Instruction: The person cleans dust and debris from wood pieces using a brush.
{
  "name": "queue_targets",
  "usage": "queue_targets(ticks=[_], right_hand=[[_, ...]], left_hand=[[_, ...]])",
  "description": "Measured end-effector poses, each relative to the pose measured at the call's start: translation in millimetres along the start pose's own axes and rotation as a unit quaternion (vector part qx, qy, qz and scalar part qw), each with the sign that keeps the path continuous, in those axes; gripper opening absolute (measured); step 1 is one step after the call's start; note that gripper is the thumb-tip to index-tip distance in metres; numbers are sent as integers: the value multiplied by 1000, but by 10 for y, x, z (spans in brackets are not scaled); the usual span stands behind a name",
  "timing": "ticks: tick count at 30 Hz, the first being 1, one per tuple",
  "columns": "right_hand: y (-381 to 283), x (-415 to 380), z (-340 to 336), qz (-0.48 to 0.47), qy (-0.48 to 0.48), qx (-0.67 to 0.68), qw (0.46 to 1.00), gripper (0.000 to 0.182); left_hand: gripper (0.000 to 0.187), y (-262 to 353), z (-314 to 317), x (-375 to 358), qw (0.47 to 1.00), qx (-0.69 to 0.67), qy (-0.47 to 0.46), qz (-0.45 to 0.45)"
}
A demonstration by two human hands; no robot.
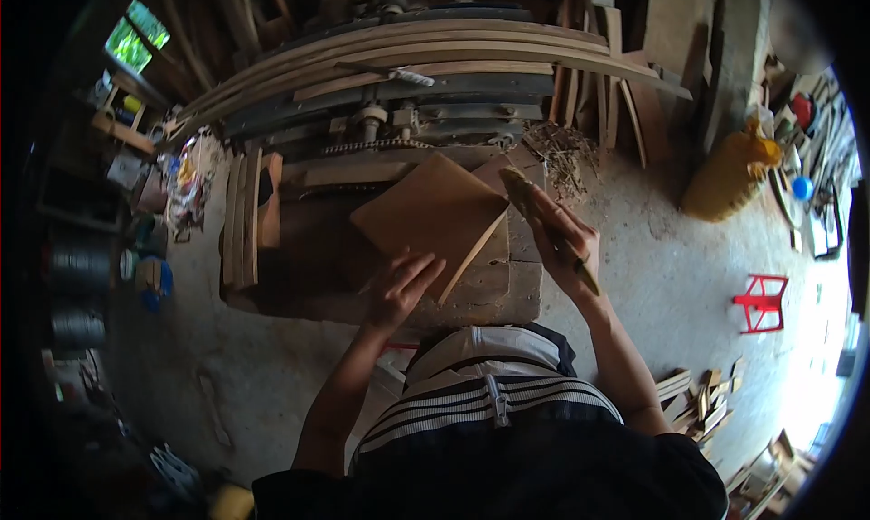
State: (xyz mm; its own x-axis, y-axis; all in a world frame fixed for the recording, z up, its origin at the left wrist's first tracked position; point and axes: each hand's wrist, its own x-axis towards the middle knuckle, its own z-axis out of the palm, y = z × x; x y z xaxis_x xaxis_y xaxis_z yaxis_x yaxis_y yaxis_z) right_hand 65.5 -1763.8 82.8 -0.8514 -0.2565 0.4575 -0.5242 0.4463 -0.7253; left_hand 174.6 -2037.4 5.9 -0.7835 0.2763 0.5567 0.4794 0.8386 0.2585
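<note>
A square brown wooden board (430, 216) lies turned cornerwise on a low workbench (521, 289). My left hand (399, 289) rests at the board's near left edge, its fingers apart and touching the surface. In my right hand (566, 239) is a brush (518, 189), gripped by its handle, with the head pointing away from me. The brush head is just right of the board's right corner. The handle's end sticks out below my right palm.
Long wooden strips (426, 51) lie across machinery with a chain behind the bench. Upright strips (240, 216) stand at the bench's left. A yellow sack (729, 176) and a red stool (763, 303) are on the right, wood offcuts (707, 402) lower right.
</note>
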Motion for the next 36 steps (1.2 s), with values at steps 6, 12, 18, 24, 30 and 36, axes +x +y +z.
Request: queue_targets(ticks=[6,12,18,24,30,36], right_hand=[[78,258,327,-177,-87,-145,970,43],[-450,-287,612,-221,-263,-82,936,58],[-90,53,434,-162,-190,43,967,21],[43,-9,428,-19,-159,-41,986,29],[-496,-220,740,-176,-217,102,955,32],[-70,365,517,-57,-109,7,992,37]], left_hand=[[57,-1,1,142,995,-2,-98,-34],[62,-41,-182,-210,969,17,-104,-223],[48,-669,-54,-397,917,-102,118,-367],[52,-1078,117,-58,798,-239,127,-539],[69,-1075,104,66,779,-276,82,-557],[60,-1121,250,-42,815,-208,105,-530]])
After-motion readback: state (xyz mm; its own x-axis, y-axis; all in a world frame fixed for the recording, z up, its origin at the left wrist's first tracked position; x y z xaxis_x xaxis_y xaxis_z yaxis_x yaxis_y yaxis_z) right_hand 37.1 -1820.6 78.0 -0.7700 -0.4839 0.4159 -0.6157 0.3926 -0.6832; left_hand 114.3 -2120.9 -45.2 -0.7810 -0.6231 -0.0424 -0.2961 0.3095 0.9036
